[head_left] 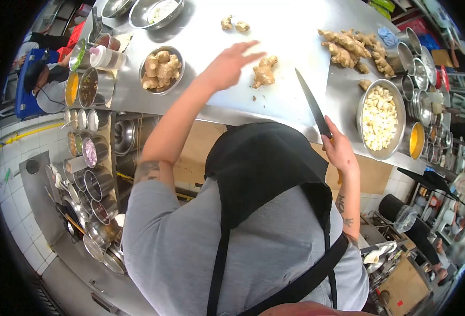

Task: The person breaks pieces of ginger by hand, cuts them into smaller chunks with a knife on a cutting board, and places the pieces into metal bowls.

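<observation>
My right hand is wrapped around the handle of a long kitchen knife, whose blade points forward over the white cutting board. With fingers stretched out and apart, my left hand hovers just left of a knobbly piece of ginger and holds nothing. Two small ginger pieces lie farther up the board. To the left stands a metal bowl filled with ginger chunks. Several whole ginger roots are heaped at the board's right side.
Right of the board, a steel bowl holds pale peeled pieces. Metal containers crowd the far right. Sauce pots and a squeeze bottle line the left edge. Another person is at far left.
</observation>
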`<state>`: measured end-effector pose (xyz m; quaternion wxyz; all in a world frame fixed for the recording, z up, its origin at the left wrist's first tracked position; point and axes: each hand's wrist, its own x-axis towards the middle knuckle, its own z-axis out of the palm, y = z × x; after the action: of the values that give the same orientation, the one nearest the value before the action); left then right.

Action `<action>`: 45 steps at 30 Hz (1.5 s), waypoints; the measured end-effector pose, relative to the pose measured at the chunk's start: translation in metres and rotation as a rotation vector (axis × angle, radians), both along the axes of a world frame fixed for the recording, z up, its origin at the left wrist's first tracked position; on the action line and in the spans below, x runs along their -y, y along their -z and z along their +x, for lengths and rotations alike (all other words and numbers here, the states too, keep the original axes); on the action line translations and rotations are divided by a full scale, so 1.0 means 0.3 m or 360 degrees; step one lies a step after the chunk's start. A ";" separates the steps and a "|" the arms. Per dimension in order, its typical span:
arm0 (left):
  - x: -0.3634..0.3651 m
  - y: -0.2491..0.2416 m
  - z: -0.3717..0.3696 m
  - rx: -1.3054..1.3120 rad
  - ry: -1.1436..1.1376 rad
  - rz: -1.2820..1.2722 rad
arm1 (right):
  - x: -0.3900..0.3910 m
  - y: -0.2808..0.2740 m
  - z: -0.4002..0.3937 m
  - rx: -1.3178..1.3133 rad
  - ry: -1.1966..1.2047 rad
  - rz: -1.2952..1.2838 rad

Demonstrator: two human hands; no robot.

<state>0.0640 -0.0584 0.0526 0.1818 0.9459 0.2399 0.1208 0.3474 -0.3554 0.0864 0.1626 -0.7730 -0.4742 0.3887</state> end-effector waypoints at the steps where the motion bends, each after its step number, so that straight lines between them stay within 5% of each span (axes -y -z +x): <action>1: 0.005 0.027 0.047 -0.0119 0.0119 0.0110 | 0.002 0.001 0.002 -0.0003 0.0009 0.0006; 3: 0.008 0.077 0.116 -0.0361 0.0359 0.0333 | 0.009 0.013 0.006 -0.0010 0.0030 0.0020; 6: -0.014 0.059 0.185 -0.0587 0.0367 0.0082 | 0.031 0.037 0.008 -0.0079 0.0121 0.0061; 12: 0.054 0.021 0.268 -0.0615 0.0072 -0.0148 | 0.056 0.080 0.017 -0.0027 0.0146 0.0097; 15: 0.056 0.092 0.265 -0.0182 -0.0066 -0.0368 | 0.038 0.051 0.000 -0.0015 0.0135 0.0026; 21: 0.030 0.139 0.285 0.0056 -0.0144 -0.0646 | 0.025 0.051 -0.029 0.0034 0.0102 0.0107; 28: 0.042 0.105 0.311 -0.0130 -0.0367 -0.0748 | 0.022 0.012 -0.048 0.0187 0.0038 0.0354; 45: 0.130 0.141 0.299 -0.0155 -0.0400 -0.0584 | -0.062 -0.059 -0.098 0.0564 -0.0243 0.0050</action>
<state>0.1538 -0.0975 0.0105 0.3226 0.8644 0.3822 0.0510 0.3180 -0.3367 0.1041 0.0587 -0.7885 -0.5588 0.2502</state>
